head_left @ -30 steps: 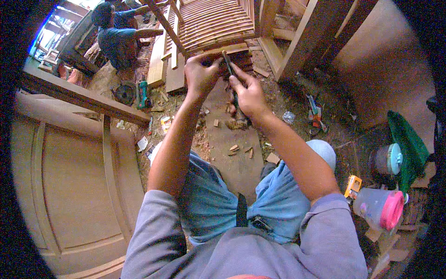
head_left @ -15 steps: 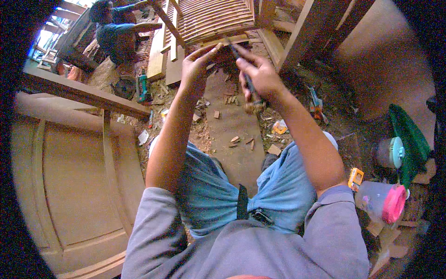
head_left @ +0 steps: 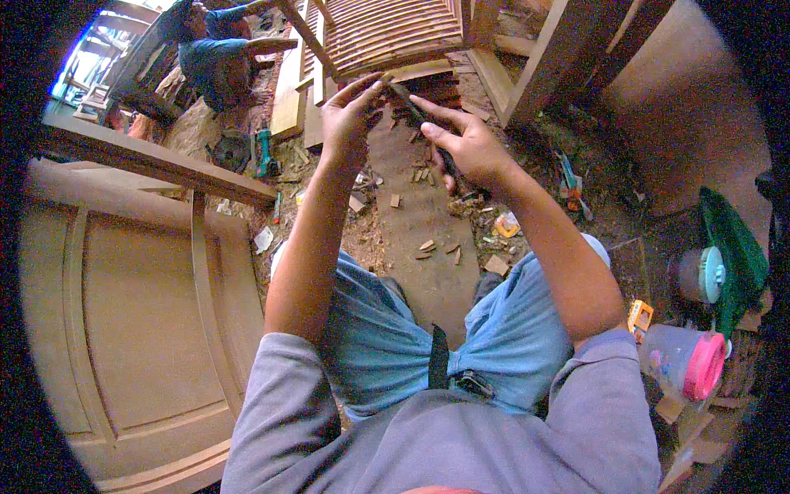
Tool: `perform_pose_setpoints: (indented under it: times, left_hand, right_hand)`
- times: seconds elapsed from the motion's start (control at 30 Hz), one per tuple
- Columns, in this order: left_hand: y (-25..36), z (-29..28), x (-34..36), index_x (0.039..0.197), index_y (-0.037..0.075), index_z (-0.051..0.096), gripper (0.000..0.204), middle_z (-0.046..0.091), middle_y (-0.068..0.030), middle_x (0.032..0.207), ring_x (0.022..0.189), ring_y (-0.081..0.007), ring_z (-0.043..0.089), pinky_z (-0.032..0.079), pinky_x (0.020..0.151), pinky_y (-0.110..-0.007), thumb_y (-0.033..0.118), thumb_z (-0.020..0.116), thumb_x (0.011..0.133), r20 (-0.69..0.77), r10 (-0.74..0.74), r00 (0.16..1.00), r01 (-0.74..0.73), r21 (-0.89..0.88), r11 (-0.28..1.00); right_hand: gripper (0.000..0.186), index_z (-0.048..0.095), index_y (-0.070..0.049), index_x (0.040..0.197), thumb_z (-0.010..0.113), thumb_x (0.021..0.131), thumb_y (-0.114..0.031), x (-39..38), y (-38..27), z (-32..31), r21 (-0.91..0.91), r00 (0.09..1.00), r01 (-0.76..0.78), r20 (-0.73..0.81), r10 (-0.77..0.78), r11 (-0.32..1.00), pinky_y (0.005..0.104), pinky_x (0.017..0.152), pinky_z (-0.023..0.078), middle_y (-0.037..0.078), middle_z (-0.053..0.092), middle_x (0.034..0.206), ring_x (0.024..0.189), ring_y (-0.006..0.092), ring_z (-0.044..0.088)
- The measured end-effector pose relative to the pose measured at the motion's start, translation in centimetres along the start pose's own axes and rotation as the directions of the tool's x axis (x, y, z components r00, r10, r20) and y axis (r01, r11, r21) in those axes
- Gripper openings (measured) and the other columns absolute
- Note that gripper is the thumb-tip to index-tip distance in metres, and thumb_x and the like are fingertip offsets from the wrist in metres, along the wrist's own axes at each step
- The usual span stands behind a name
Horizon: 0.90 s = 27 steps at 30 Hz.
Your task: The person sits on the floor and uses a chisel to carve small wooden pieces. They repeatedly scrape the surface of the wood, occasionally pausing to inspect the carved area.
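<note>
My right hand (head_left: 471, 146) is wrapped round a long, narrow, dark blade-like tool (head_left: 406, 100), its index finger stretched along it. The exact kind of tool cannot be made out. It slants up and to the left, its far end meeting the fingertips of my left hand (head_left: 349, 117). Those fingers are pinched together on a small pale piece, seemingly wood (head_left: 386, 78), mostly hidden by them. Both hands are held out in front of me, over a brown board (head_left: 428, 284) strewn with wood offcuts.
Beyond my hands stands a slatted wooden frame (head_left: 387, 37); another person (head_left: 216, 64) reaches toward it. Panelled wood (head_left: 156, 321) lies left, beside a green power drill (head_left: 264, 155). Pliers (head_left: 569, 181), a pink-lidded tub (head_left: 699, 366) and a turquoise-lidded container (head_left: 711, 274) are on the right.
The tool's far end has come across to my left fingertips, and it now slants more. My right hand is slightly lower and further right. The whole view has shifted a little.
</note>
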<state>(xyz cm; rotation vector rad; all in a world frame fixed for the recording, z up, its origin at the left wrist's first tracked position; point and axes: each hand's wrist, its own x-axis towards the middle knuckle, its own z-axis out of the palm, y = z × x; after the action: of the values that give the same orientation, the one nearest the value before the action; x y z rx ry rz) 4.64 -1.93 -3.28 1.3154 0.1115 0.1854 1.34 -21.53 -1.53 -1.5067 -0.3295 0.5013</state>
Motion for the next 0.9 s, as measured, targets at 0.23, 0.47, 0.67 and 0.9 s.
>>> perform_pose_setpoints:
  times: [0.23, 0.47, 0.67, 0.9]
  left_hand:
    - [0.3, 0.6, -0.4, 0.106, 0.003, 0.065, 0.024, 0.067, -0.0032, 0.092, 0.075, -0.0106, 0.06, 0.046, 0.065, -0.021, 0.014, 0.065, 0.084, 0.055, -0.036, 0.998, 0.039, -0.058, 0.998]
    - [1.4, 2.5, 0.5, 0.11, -0.003, 0.06, 0.03, 0.067, -0.0096, 0.093, 0.082, -0.0179, 0.065, 0.053, 0.072, -0.03, 0.011, 0.064, 0.084, 0.147, -0.047, 0.988, 0.076, -0.198, 0.977]
    - [1.1, 5.1, -3.1, 0.101, -0.007, 0.064, 0.027, 0.067, -0.011, 0.096, 0.089, -0.0186, 0.064, 0.049, 0.084, -0.029, 0.01, 0.067, 0.081, 0.18, -0.13, 0.975, 0.132, 0.001, 0.991]
    - [2.1, 3.0, -2.6, 0.11, -0.001, 0.062, 0.033, 0.065, -0.0065, 0.099, 0.085, -0.0138, 0.062, 0.048, 0.072, -0.024, 0.014, 0.068, 0.081, 0.06, -0.164, 0.985, 0.17, -0.109, 0.979]
  right_hand:
    - [0.041, 0.045, -0.025, 0.135, 0.049, 0.095, -0.02, 0.2, 0.0, 0.1, -0.005, 0.993, 0.108, -0.036, -0.108, 0.994, 0.0246, 0.036, 0.043, -0.001, 0.046, 0.058, 0.04, 0.0089, 0.044]
    - [0.036, 0.049, -0.016, 0.131, 0.049, 0.094, -0.018, 3.2, 4.1, 1.2, -0.053, 0.892, 0.359, -0.275, -0.359, 0.932, 0.0264, 0.037, 0.042, -0.001, 0.046, 0.059, 0.041, 0.0096, 0.044]
    - [0.03, 0.053, -0.01, 0.12, 0.048, 0.093, -0.022, 5.6, 2.2, -6.1, 0.136, 0.526, 0.381, -0.845, -0.094, 0.914, 0.0332, 0.044, 0.046, 0.005, 0.05, 0.061, 0.046, 0.0162, 0.051]
    - [0.04, 0.043, -0.011, 0.131, 0.048, 0.093, -0.02, 2.4, 1.4, -7.7, 0.279, 0.894, 0.3, -0.417, -0.167, 0.912, 0.0336, 0.042, 0.047, 0.004, 0.049, 0.06, 0.044, 0.0165, 0.051]
